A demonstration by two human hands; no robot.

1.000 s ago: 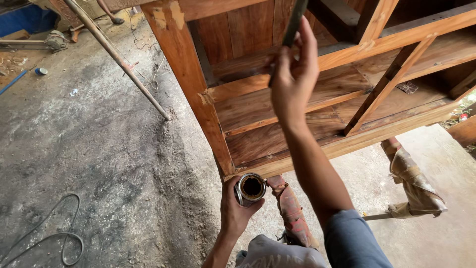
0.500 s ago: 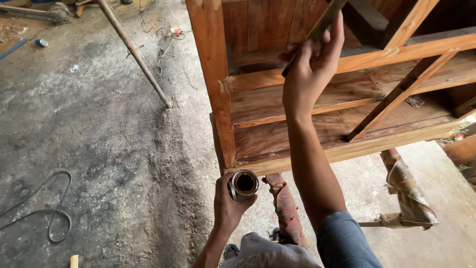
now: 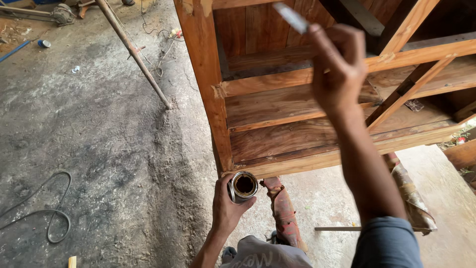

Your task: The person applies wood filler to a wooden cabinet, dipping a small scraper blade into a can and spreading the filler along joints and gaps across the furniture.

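Note:
My left hand (image 3: 225,211) holds a small metal can (image 3: 242,186) low in front of me; its open top shows dark brown liquid. My right hand (image 3: 337,67) is raised with the arm stretched out and grips a thin brush handle (image 3: 292,17) that sticks up to the left. The hand is in front of a reddish wooden cabinet frame (image 3: 277,106) with shelves and slanted braces. The brush's bristle end is hidden behind the hand.
Rough grey concrete floor (image 3: 99,149) lies to the left, with a looped cable (image 3: 47,218) on it. A metal pole (image 3: 134,52) leans at the upper left. Wrapped furniture legs (image 3: 282,208) stand below the cabinet. A pale slab (image 3: 446,188) is at the right.
My view has shifted right and closer to the cabinet. My right hand has moved to the right along the frame with the brush. The can stays in my left hand.

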